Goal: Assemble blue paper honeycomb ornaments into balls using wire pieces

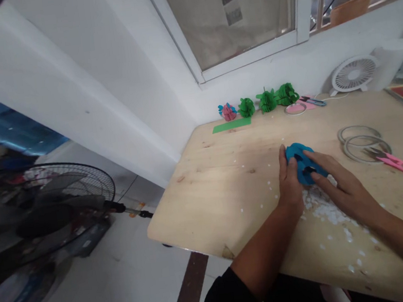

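Observation:
A bright blue craft piece (304,177), apparently cut paper or felt with dark patches on it, sits between my two hands above the wooden table. My left hand (290,181) is closed along its left edge, with the thumb on its near face. From the right, my right hand (341,185) closes on it, its fingers and thumb pressing the top and near side. The exact shape of the piece is partly covered by my fingers. White paper scraps (326,209) lie in a heap just below and between my hands, with some scattered around.
Pink-handled scissors (401,165) and grey rings (350,152) lie to the right on the table (207,194). Along the wall stand several green paper figures (267,101), a pink and blue one (227,112), and a small white fan (354,74). A floor fan (91,184) stands left.

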Demonstrator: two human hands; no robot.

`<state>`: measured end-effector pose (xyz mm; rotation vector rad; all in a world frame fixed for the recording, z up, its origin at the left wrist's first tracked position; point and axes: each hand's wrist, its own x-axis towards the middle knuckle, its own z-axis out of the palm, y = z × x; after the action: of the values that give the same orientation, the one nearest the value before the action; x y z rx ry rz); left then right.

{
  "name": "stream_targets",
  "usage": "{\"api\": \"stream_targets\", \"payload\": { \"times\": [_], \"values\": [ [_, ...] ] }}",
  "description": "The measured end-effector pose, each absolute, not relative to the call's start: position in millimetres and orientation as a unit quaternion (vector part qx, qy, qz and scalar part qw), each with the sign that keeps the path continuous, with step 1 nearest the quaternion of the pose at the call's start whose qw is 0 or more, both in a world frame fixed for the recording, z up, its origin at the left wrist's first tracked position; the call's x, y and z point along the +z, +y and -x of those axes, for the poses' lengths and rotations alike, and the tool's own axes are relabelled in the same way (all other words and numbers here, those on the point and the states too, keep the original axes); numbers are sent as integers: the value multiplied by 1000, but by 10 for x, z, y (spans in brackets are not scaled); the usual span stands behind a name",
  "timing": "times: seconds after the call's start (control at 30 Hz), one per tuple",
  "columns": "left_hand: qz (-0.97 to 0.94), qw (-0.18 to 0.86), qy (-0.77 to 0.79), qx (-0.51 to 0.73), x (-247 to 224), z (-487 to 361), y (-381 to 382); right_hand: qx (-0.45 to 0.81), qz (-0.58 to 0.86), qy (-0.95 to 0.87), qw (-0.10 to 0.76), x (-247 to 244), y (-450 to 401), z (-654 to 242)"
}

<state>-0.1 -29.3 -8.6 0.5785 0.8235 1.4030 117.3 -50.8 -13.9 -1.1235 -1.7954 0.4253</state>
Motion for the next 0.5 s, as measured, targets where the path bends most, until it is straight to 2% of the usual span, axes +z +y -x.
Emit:
{"api": "stream_targets", "payload": {
  "times": [0.5],
  "values": [
    [-197,723,329,574,-2,16,-300,53,413,-794,443,-266,-452,-1224]
  ]
}}
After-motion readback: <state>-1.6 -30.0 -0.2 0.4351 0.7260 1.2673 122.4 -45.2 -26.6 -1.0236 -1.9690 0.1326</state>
